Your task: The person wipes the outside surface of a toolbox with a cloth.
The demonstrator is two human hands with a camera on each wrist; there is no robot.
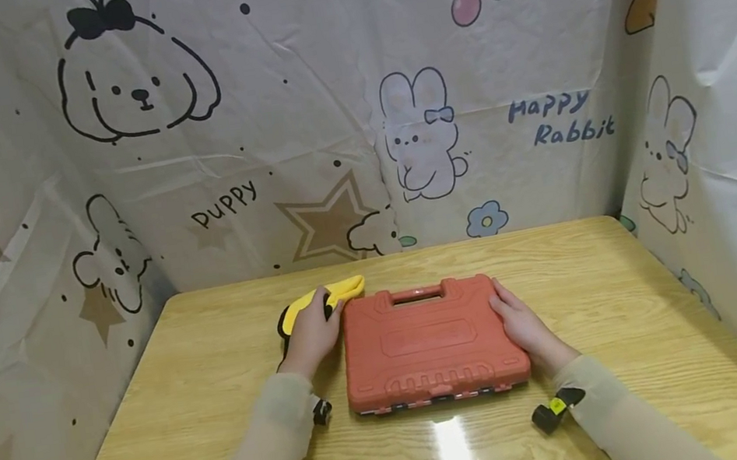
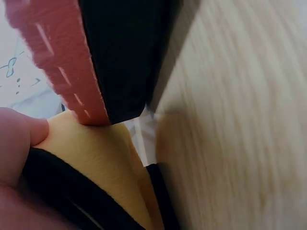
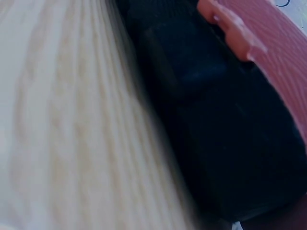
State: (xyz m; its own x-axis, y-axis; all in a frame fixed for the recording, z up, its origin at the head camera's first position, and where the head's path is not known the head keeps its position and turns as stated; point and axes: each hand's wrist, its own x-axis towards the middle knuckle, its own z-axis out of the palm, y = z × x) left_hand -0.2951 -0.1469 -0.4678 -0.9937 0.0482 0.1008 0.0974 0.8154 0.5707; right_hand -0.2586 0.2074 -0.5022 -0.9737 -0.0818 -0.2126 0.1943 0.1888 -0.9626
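A red plastic tool case (image 1: 429, 335) with a black lower half (image 2: 127, 57) lies on the table, its handle toward the back wall and its latches toward me. My left hand (image 1: 313, 338) holds a yellow fabric item with black trim (image 1: 347, 288) at the case's left side. In the left wrist view the thumb presses on the yellow fabric (image 2: 91, 148), which meets the case's corner; its exact kind is unclear. My right hand (image 1: 531, 329) grips the case's right edge, thumb on top; the fingers underneath are hidden. The right wrist view shows the black side (image 3: 230, 139) close to the tabletop.
A wood-grain table (image 1: 210, 409) carries the things. Fabric walls with cartoon prints (image 1: 296, 114) enclose its back and both sides. A light reflection shows on the table in front of the case. Small cameras (image 1: 546, 417) are strapped to both wrists.
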